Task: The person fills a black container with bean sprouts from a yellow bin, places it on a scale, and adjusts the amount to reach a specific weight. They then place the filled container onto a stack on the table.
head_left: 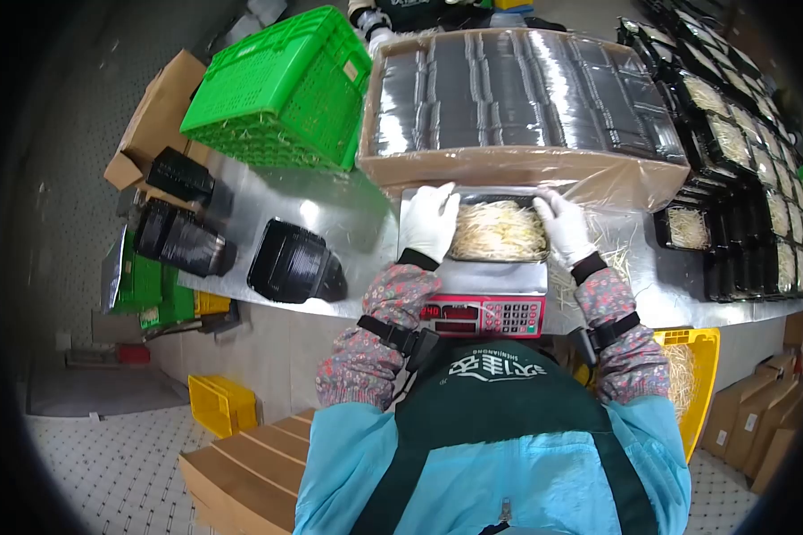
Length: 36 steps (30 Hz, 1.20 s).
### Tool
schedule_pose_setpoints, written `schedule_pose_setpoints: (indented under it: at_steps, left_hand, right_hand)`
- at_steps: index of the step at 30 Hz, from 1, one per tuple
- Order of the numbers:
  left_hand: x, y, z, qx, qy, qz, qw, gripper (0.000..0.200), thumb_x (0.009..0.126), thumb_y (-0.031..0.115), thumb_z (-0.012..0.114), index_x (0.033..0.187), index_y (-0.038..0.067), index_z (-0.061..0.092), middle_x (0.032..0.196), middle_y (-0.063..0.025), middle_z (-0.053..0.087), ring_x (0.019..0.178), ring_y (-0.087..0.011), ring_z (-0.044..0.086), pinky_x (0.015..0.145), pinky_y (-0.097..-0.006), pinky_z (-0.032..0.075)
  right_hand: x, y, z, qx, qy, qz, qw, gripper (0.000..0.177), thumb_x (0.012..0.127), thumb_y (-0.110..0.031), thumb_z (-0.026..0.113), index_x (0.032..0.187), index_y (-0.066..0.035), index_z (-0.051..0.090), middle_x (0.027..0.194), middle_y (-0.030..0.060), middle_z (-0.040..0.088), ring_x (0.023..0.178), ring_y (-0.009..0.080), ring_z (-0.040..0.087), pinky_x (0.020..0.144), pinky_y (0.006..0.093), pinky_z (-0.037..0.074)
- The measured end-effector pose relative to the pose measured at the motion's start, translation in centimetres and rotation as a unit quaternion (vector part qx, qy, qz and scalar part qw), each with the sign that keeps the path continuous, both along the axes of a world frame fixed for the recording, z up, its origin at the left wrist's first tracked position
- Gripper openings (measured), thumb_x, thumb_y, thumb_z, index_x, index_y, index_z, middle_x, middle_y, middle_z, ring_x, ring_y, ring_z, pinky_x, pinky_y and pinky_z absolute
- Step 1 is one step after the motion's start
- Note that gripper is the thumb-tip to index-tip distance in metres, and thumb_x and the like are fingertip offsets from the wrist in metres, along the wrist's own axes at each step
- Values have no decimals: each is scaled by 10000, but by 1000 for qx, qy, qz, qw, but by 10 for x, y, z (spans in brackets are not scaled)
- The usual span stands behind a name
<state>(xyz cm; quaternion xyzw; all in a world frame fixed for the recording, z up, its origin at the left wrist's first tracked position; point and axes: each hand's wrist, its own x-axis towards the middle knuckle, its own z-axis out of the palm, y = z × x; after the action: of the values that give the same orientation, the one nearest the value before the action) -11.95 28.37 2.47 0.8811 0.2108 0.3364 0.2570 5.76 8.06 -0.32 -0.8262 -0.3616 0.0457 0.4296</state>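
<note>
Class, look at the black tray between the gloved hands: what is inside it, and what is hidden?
Pale, stringy sprouts lie in a loose tangle inside the black tray. They cover its bottom, so whatever is underneath them cannot be seen.

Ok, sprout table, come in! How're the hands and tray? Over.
Left hand at the left end of the tray, right hand at its right. Tray over the scale, filled with sprouts; resting or lifted, can't tell. Loose sprouts beside it, nothing blocking.
</note>
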Motion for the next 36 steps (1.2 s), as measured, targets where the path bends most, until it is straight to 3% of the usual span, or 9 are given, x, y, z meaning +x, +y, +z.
schedule_pose_setpoints:
  at_steps: [1, 7, 16, 19, 22, 26, 30, 33, 36]
  left_hand:
    - [-1, 13, -17, 49, 11, 17, 999, 244, 920, 199, 643, 1115, 63, 700, 842, -117, 636, 830, -281, 618, 750, -376, 491]
    - [-7, 38, -63, -452, -15, -69, 889, 306, 894, 151, 693, 1122, -55, 689, 1088, -114, 708, 987, -182, 654, 896, -303, 499]
    - [-21, 14, -47, -426, -86, -59, 899, 264, 892, 159, 734, 1093, -5, 684, 1015, -52, 699, 920, -118, 640, 847, -276, 500]
    - [-58, -8, -18, -588, 39, -2, 808, 298, 941, 138, 660, 1168, -18, 546, 1034, -125, 647, 830, -230, 685, 637, -334, 597]
    - [-76, -28, -18, -714, -20, -52, 698, 202, 932, 60, 631, 1098, -6, 538, 1044, -153, 633, 894, -278, 678, 728, -428, 607]
    - [-59, -42, -20, -692, -85, -82, 712, 135, 902, 21, 643, 1007, 3, 559, 972, -133, 639, 879, -245, 682, 693, -395, 613]
    - [-36, -55, 23, -612, 2, -160, 775, 96, 890, -24, 604, 961, -2, 544, 947, -147, 648, 763, -235, 692, 630, -365, 616]
    - [-16, -56, 24, -536, 86, -236, 806, 100, 877, -53, 581, 943, -9, 522, 958, -156, 649, 699, -233, 686, 582, -336, 621]
    - [9, -86, 25, -566, 104, -261, 775, 202, 867, -58, 639, 1029, 17, 544, 929, -71, 623, 740, -142, 628, 625, -254, 581]
  right_hand:
    - [-2, 7, 0, -38, 10, -10, 999, 272, 964, -237, 593, 1149, -49, 661, 1042, 161, 712, 957, 267, 691, 848, 356, 512]
    - [5, 20, -41, 200, 355, 25, 913, 139, 930, -163, 681, 886, -39, 636, 795, -29, 635, 715, 39, 533, 651, 225, 444]
    - [1, 6, -33, 189, 277, 45, 941, 223, 926, -234, 699, 930, -55, 565, 773, -2, 625, 609, 52, 523, 551, 227, 430]
    - [-27, -42, 37, -15, 458, 71, 886, 303, 868, -235, 765, 905, -106, 492, 685, 47, 623, 493, 140, 617, 393, 260, 495]
    - [-41, -57, 16, 128, 591, 99, 791, 263, 848, -66, 746, 885, -95, 487, 705, 85, 664, 607, 188, 704, 404, 267, 534]
    - [-49, -68, 2, 246, 574, 51, 780, 241, 863, -7, 701, 868, -92, 476, 738, 109, 685, 584, 194, 700, 420, 284, 542]
    - [-41, -107, 36, 117, 553, 71, 822, 239, 886, -52, 699, 852, -100, 467, 667, 49, 647, 543, 164, 673, 408, 244, 493]
    - [-18, -140, 45, 118, 284, 51, 950, 268, 861, -173, 755, 1026, -60, 577, 867, 49, 663, 817, 115, 623, 693, 235, 493]
    - [-8, -164, 61, 123, 248, 110, 955, 464, 831, -245, 779, 1227, -39, 653, 867, 7, 641, 792, 91, 560, 737, 237, 473]
